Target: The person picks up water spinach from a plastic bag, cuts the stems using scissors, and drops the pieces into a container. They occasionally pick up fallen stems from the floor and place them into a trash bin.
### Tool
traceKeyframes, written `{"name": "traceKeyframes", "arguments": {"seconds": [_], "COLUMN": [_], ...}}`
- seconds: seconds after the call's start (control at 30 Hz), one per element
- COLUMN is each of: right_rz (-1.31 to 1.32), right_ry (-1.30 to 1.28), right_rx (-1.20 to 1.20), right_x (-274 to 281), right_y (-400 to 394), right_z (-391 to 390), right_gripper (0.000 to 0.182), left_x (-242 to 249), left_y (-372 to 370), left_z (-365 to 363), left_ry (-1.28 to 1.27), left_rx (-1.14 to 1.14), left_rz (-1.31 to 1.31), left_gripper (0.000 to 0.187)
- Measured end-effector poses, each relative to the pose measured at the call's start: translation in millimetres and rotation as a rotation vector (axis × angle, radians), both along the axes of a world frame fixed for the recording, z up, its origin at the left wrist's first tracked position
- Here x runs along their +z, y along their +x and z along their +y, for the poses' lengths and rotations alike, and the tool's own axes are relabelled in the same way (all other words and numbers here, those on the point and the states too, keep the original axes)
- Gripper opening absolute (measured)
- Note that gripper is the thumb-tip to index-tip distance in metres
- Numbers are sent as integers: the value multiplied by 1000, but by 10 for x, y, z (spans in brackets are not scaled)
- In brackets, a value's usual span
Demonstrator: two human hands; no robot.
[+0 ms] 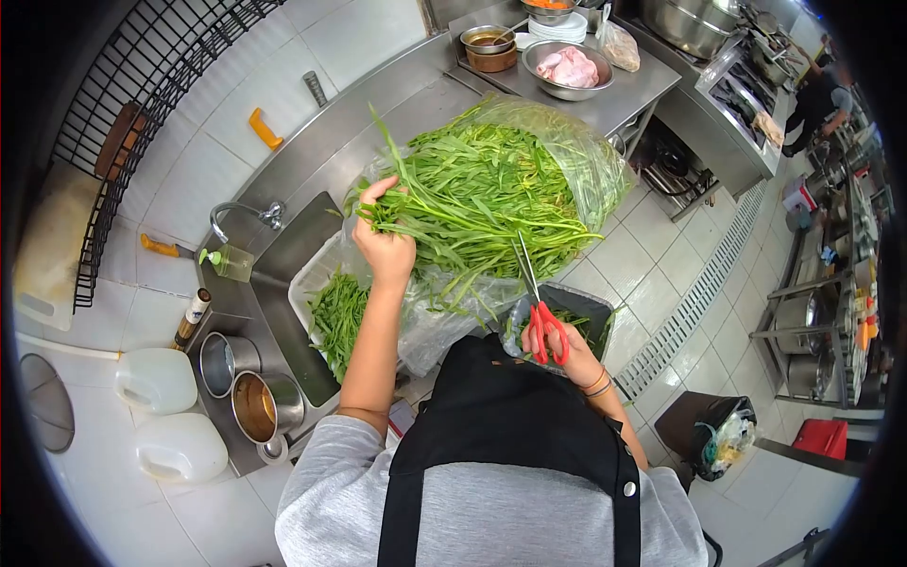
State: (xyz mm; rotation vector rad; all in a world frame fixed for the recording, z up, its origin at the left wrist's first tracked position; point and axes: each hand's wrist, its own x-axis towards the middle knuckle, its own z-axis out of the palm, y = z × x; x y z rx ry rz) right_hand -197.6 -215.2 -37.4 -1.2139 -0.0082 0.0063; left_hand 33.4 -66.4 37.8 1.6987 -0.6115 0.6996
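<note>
My left hand point(385, 241) is closed round a bunch of leafy greens point(444, 213) with long stems that stretch to the right. In my right hand point(576, 354) are red-handled scissors point(543, 321), fingers in the loops and blades pointing up at the stems. Behind the bunch, a large heap of the same greens fills a clear plastic bag point(590, 156). A white basket point(304, 293) at the sink holds cut leaves point(338, 317). Below the scissors, a dark bin point(597, 326) with some green pieces in it is partly hidden by my right hand.
A steel sink point(293, 250) with a tap point(248, 217) lies left. At the back, a metal bowl point(569, 93) holds raw meat point(567, 68). Steel pots point(269, 406) and white jugs point(179, 444) stand lower left. A lined trash bin point(694, 425) is right; a person point(824, 104) stands far off.
</note>
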Motion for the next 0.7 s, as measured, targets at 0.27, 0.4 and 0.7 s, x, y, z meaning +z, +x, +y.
{"name": "traceKeyframes", "arguments": {"seconds": [0.27,0.4,0.7], "right_rz": [83,170,138], "right_ry": [58,256,305], "right_rx": [-12,234,202], "right_x": [-58,-77,11], "right_y": [89,166,361], "right_z": [65,106,198], "right_gripper": [54,63,65], "left_x": [-389,-541,-649], "left_y": [89,138,56], "left_z": [261,362,480], "left_ry": [165,137,89], "left_rx": [103,131,64], "left_rz": [373,437,372], "left_gripper": [19,17,15]}}
